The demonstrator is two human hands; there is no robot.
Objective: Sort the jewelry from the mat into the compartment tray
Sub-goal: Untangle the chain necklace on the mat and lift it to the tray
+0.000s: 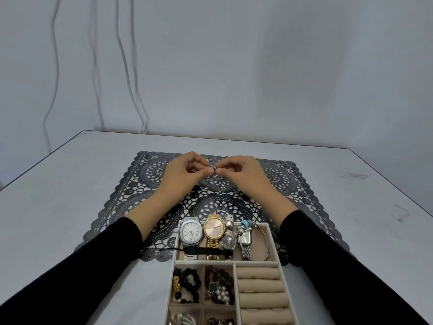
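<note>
Over the black lace mat (131, 198) my left hand (182, 174) and my right hand (243, 174) meet fingertip to fingertip. Between them they pinch a small dark piece of jewelry (212, 170); its shape is too small to tell. A dark beaded piece (198, 192) lies on the mat just under my left hand. The beige compartment tray (273, 242) stands at the near edge, holding several watches (191, 232) in its long far compartment, bead bracelets (187, 286) in small left compartments, and padded ring rolls (260, 287) on the right.
The white table (58, 207) runs out to the left and right of the mat. A grey wall with hanging white cables (54, 66) rises behind the table's far edge.
</note>
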